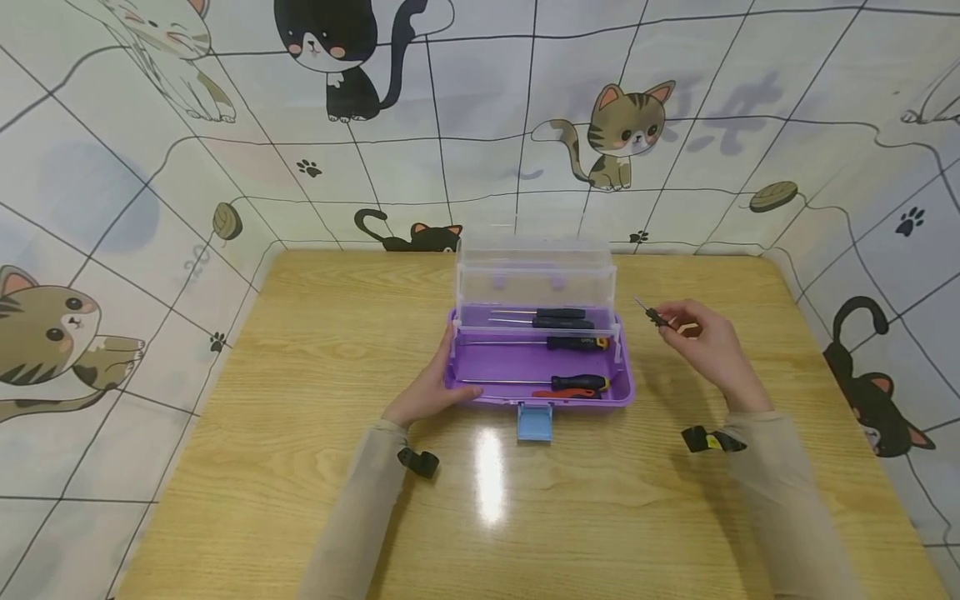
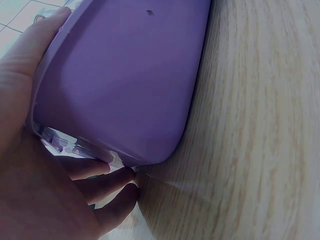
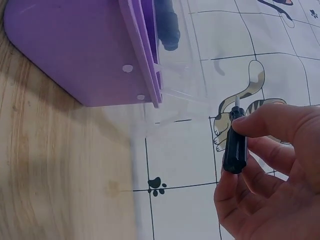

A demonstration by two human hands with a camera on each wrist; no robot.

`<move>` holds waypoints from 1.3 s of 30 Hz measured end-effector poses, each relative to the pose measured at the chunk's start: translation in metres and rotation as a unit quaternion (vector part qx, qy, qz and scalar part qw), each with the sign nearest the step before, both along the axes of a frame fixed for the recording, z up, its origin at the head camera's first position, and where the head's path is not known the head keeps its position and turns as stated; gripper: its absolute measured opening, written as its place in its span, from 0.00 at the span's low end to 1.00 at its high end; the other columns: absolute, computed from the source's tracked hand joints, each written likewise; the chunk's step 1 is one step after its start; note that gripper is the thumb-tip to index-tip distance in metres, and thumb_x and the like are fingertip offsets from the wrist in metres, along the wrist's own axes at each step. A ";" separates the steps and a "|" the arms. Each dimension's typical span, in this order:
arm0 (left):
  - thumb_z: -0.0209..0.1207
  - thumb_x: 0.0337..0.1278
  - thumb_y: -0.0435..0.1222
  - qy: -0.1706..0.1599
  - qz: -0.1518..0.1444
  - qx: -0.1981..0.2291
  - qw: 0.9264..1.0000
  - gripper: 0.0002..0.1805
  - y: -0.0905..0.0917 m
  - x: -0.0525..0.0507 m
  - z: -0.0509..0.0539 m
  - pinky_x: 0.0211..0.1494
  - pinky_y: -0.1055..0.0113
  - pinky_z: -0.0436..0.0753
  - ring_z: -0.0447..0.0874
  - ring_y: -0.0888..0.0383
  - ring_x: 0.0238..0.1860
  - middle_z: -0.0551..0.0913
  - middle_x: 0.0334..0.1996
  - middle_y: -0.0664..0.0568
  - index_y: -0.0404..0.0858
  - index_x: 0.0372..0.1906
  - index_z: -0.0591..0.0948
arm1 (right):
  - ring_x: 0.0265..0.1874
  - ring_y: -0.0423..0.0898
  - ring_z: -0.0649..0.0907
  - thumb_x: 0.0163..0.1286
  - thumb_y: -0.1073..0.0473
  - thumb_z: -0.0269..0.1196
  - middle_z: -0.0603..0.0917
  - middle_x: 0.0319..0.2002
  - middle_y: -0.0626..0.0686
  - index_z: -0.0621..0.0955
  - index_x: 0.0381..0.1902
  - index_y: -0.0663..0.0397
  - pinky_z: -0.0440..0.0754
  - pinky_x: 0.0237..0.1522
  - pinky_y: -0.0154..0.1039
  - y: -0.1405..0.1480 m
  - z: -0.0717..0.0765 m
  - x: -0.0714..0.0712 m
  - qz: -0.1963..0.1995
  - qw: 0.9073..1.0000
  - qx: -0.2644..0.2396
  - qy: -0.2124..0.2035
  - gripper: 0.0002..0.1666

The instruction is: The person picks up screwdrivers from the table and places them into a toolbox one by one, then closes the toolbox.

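Note:
A purple toolbox (image 1: pixel 633 392) with its clear lid raised stands on the table, holding several black-handled screwdrivers (image 1: pixel 576 382) and a red-handled tool (image 1: pixel 570 392). My left hand (image 1: pixel 431 387) grips the box's left end, thumb over the front rim; in the left wrist view the hand (image 2: pixel 55 195) wraps round the corner of the purple box (image 2: pixel 125 75). Right of the box, my right hand (image 1: pixel 705 342) pinches a small black screwdriver (image 1: pixel 657 317) in the air, its tip pointing up and left. In the right wrist view, thumb and fingers (image 3: pixel 255 122) hold the black handle (image 3: pixel 236 150).
Wooden table (image 1: pixel 300 375) reaches out around the box. A blue latch (image 1: pixel 535 423) hangs down at the box's front. Behind and at both sides hangs a white sheet (image 1: pixel 480 167) with cat drawings and grid lines. A black strap device (image 1: pixel 712 439) is at the right wrist.

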State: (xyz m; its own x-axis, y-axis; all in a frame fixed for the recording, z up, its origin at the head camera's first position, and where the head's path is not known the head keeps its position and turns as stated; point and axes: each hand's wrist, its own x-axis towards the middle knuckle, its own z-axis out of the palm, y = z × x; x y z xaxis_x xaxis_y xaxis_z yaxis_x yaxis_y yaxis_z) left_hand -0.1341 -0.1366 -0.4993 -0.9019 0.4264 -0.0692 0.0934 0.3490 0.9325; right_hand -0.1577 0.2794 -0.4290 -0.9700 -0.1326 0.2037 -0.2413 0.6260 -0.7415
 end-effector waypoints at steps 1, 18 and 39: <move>0.70 0.52 0.39 0.001 0.000 -0.001 1.000 0.66 0.000 0.000 0.000 0.74 0.53 0.43 0.33 0.52 0.75 0.28 0.76 0.52 0.50 0.76 0.27 | 0.35 0.35 0.75 0.66 0.68 0.62 0.82 0.40 0.60 0.80 0.50 0.65 0.73 0.35 0.25 0.000 0.001 0.000 0.001 1.000 0.000 0.001 0.14; 0.69 0.53 0.36 0.000 0.001 -0.002 1.000 0.64 0.000 0.002 0.004 0.73 0.51 0.41 0.32 0.50 0.74 0.29 0.76 0.49 0.48 0.76 0.28 | 0.37 0.40 0.75 0.66 0.68 0.62 0.82 0.42 0.58 0.80 0.51 0.62 0.73 0.37 0.26 -0.007 0.018 -0.013 0.031 0.999 0.030 0.009 0.15; 0.68 0.53 0.34 0.001 -0.004 0.006 1.000 0.64 0.002 0.002 0.009 0.73 0.49 0.39 0.30 0.47 0.74 0.28 0.75 0.45 0.42 0.76 0.28 | 0.38 0.49 0.76 0.66 0.70 0.61 0.83 0.41 0.60 0.81 0.49 0.64 0.74 0.36 0.26 -0.027 0.023 -0.036 0.078 0.996 0.046 0.007 0.14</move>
State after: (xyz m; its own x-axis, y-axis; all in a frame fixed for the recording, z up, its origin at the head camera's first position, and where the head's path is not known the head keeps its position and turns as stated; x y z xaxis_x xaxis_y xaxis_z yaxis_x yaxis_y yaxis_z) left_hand -0.1320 -0.1347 -0.4902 -0.8984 0.4346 -0.0627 0.0975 0.3366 0.9366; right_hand -0.1939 0.2521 -0.4059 -0.9329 -0.3008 0.1979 -0.3518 0.6446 -0.6788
